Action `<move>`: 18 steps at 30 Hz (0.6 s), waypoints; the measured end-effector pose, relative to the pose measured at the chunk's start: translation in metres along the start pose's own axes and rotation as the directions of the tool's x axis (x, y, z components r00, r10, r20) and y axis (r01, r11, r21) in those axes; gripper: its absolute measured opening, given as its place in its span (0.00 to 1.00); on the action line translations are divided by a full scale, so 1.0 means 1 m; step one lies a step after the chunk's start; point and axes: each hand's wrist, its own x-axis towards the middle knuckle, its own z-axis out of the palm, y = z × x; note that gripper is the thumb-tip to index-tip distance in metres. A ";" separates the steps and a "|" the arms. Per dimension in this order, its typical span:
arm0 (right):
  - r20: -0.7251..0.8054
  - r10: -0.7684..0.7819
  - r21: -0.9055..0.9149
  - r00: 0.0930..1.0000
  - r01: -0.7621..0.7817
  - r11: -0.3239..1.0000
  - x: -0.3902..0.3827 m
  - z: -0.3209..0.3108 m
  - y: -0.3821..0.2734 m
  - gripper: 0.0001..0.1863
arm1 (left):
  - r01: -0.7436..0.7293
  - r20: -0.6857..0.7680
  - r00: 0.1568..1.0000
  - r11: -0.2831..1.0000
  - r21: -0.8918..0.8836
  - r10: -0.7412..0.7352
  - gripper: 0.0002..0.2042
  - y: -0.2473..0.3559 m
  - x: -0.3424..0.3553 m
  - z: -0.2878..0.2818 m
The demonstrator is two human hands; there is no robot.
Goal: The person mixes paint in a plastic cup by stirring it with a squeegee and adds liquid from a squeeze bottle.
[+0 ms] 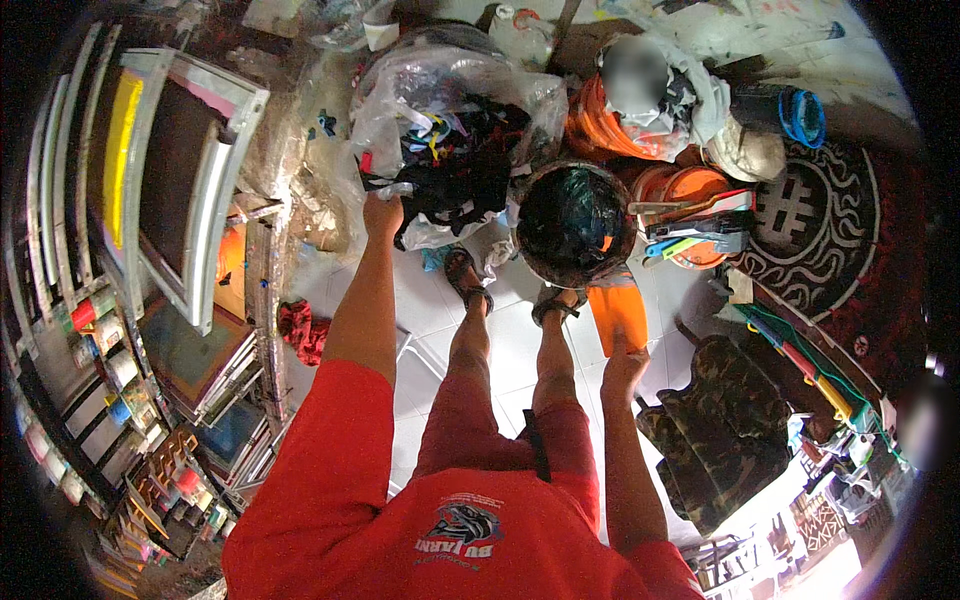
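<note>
My left hand [383,212] reaches forward to the near left edge of a large clear plastic bag [375,110], its fingers closed. Whether they grip the bag or the black cloth [450,185] heaped inside cannot be made out. My right hand [626,368] is wrapped round the lower end of a flat, bright orange piece [618,312] that widens upward. Its top edge lies close to the near side of a round black bucket [575,222]. Glossy dark material with a small orange spot shows inside the bucket.
Squeegees and scrapers [700,215] rest across orange lidded tubs [695,185] right of the bucket. Framed screens [190,180] stand in a rack at left. A camouflage cloth [720,430] drapes at right. My sandalled feet [465,278] stand near the bag and bucket.
</note>
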 end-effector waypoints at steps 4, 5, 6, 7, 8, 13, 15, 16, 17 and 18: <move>-0.013 0.099 0.015 0.995 -0.099 0.995 0.002 0.009 0.024 0.15 | -0.395 0.097 0.898 0.885 -0.248 0.428 0.11 0.041 0.019 0.047; -0.026 0.100 0.032 0.995 -0.099 0.995 0.002 0.012 0.030 0.15 | -0.340 0.175 0.892 0.875 -0.346 0.416 0.10 0.061 0.018 0.055; -0.032 0.094 0.047 0.995 -0.093 0.995 0.002 0.017 0.031 0.15 | -0.381 0.181 0.873 0.865 -0.325 0.453 0.10 0.067 0.022 0.072; -0.042 0.090 0.060 0.995 -0.088 0.994 0.002 0.020 0.033 0.16 | -0.423 0.191 0.850 0.852 -0.308 0.491 0.11 0.072 0.028 0.092; -0.022 0.126 0.026 0.992 -0.125 0.992 0.004 0.020 0.038 0.16 | -0.467 0.199 0.825 0.836 -0.289 0.530 0.13 0.081 0.030 0.107; -0.120 0.141 0.049 0.983 -0.136 0.989 0.012 0.025 0.071 0.16 | -0.378 0.234 0.893 0.923 -0.072 0.384 0.19 0.128 0.019 0.169; -0.120 0.108 0.143 0.987 -0.090 0.986 0.015 0.028 0.073 0.16 | -0.394 0.212 0.899 0.919 0.017 0.382 0.19 0.147 0.018 0.175; -0.110 0.124 0.131 0.986 -0.110 0.985 0.018 0.024 0.078 0.15 | -0.375 0.213 0.907 0.927 0.016 0.364 0.20 0.145 0.025 0.186; -0.110 0.115 0.125 0.987 -0.101 0.987 0.019 0.023 0.078 0.15 | -0.357 0.219 0.913 0.934 0.016 0.345 0.20 0.136 0.035 0.196; -0.107 0.102 0.119 0.989 -0.089 0.989 0.022 0.022 0.075 0.15 | -0.336 0.223 0.919 0.942 0.016 0.324 0.21 0.129 0.044 0.207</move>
